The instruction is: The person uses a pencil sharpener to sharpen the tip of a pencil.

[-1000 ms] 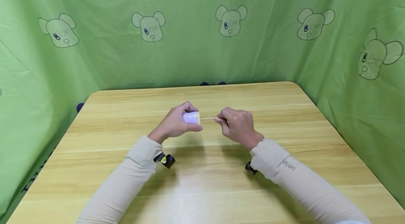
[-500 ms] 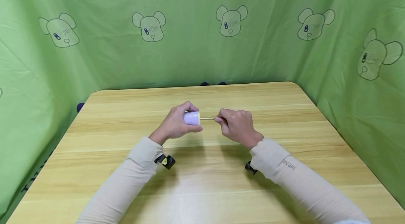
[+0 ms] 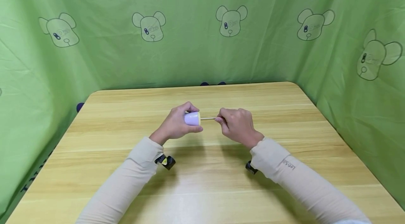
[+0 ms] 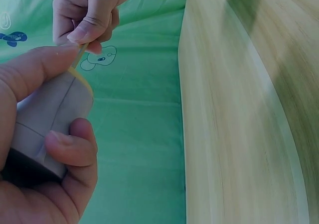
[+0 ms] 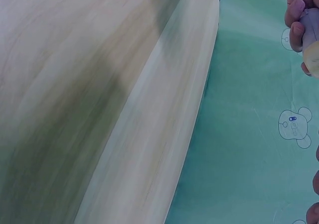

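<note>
We saw a pale purple, tapered cylinder with a yellow rimmed end [image 3: 191, 118] lying on its side in the left hand's [image 3: 175, 123] grip, its yellow end turned to the right and fine dark lines crossing its body. A thin, straight, tan rod [image 3: 208, 118] ran nearly level from that end to the right hand's [image 3: 236, 125] pinch, and we could not tell how deep it reached.

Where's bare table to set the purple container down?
Bare table lies left of the left sleeve, right of the right sleeve, and between hands and green curtain. Crowded: between left hand and right hand, with purple container and thin rod.
</note>
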Demonstrator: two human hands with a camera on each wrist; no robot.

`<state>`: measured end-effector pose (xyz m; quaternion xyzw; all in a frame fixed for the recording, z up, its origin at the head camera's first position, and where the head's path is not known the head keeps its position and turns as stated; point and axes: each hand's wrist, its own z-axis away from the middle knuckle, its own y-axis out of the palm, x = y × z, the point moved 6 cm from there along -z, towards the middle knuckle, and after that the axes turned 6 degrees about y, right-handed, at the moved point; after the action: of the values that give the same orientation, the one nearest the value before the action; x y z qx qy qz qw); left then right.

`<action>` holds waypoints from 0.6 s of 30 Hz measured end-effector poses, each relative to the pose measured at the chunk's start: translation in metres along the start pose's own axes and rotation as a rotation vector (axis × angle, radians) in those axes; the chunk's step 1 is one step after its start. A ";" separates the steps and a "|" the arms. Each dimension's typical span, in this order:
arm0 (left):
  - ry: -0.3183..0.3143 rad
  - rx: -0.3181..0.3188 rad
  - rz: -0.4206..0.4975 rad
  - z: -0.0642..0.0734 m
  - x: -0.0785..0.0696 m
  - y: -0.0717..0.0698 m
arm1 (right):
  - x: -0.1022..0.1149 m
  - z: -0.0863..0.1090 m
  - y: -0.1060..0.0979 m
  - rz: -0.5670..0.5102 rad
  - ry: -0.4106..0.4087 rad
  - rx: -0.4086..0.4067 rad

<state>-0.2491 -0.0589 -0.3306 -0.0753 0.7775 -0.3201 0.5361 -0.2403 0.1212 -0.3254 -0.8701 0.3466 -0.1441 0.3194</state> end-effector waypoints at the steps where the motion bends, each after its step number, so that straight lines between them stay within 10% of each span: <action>1: 0.000 0.000 -0.001 0.000 0.000 0.000 | 0.000 0.000 0.000 0.005 -0.001 0.001; 18: 0.008 -0.010 -0.004 -0.002 0.001 0.000 | 0.000 0.000 0.001 0.052 -0.054 -0.047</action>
<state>-0.2508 -0.0588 -0.3306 -0.0783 0.7809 -0.3176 0.5321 -0.2404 0.1208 -0.3260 -0.8717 0.3636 -0.1039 0.3117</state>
